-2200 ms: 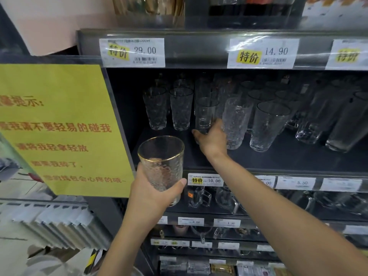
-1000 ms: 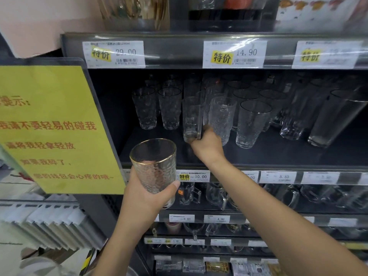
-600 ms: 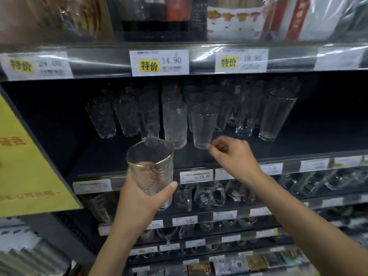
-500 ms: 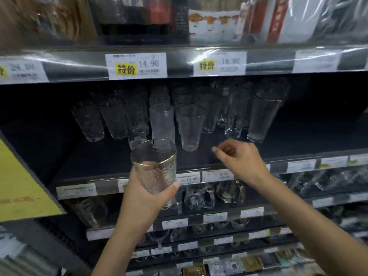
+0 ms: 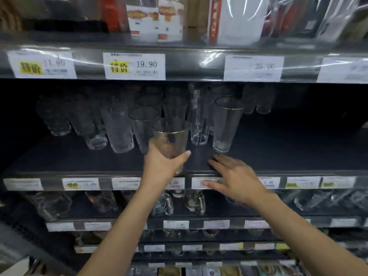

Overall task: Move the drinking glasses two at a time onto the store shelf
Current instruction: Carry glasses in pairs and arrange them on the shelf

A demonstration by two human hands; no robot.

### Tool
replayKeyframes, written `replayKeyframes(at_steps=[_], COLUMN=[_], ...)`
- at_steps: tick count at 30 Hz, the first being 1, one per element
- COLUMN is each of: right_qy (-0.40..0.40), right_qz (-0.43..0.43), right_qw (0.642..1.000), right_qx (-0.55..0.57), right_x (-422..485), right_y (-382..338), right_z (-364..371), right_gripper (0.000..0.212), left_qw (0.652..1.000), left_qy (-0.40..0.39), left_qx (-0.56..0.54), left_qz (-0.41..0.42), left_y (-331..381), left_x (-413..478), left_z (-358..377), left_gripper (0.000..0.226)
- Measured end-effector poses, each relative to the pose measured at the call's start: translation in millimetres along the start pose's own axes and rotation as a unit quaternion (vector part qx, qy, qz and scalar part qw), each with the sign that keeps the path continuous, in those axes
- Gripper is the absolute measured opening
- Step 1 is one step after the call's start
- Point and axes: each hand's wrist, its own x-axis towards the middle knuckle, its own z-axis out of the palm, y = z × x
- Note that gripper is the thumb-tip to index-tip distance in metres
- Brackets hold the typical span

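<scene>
Dark shelf [image 5: 278,152]: left hand [image 5: 161,168] grips upright glass [image 5: 171,138], rim up; right hand [image 5: 237,180] fingers straight.

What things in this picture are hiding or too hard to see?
All in the head view:
Lower part of the gold-rimmed glass: wrapped by the left hand.
Shelf-edge price tag: first digits behind that hand.
Next tag: blurred, partly under the right hand.
Back-row glasses: lost in shadow.
Top-shelf boxes: cut by the top edge.
</scene>
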Motion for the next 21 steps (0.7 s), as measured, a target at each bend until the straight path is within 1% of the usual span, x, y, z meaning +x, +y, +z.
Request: replayKeyframes(at_steps=[3,5,7,15,18,21], right_qy=[0.108,0.141,0.160,0.170,0.176,0.182], right_qz=[-0.050,-0.067,-0.073,-0.080,-0.079,-0.076], right_qw=[0.993,0.988,0.984,0.982,0.981,0.980], right_qx=[-0.021,-0.021,-0.026,-0.026,-0.022,-0.024], right_x=[1.2,3.5,4.5,6.0,5.6,5.2], right_y=[12.4,15.6,17.0,21.0,19.2,18.0], right_z=[19.4,26.1,29.1,34.5,34.2,34.0], right_gripper=[0.068,0.061,0.059,0.055,0.055,0.055], left_qw=[1.000,0.999,0.998,0.993,0.986,0.975], left_qy=[0.022,0.040,0.059,0.088,0.094,0.108], left_qx=[0.007,0.015,0.029,0.081,0.136,0.194], left_qz=[-0.010,-0.015,-0.018,-0.021,-0.021,-0.016], left_y=[0.7,-2.0,-4.0,-9.4,-11.8,-10.9], left_x=[11.6,19.3,24.4,30.3,31.0,33.2], left_z=[25.0,34.8,41.5,44.2,42.4,42.1], left_gripper=[0.062,0.062,0.064,0.074,0.077,0.088])
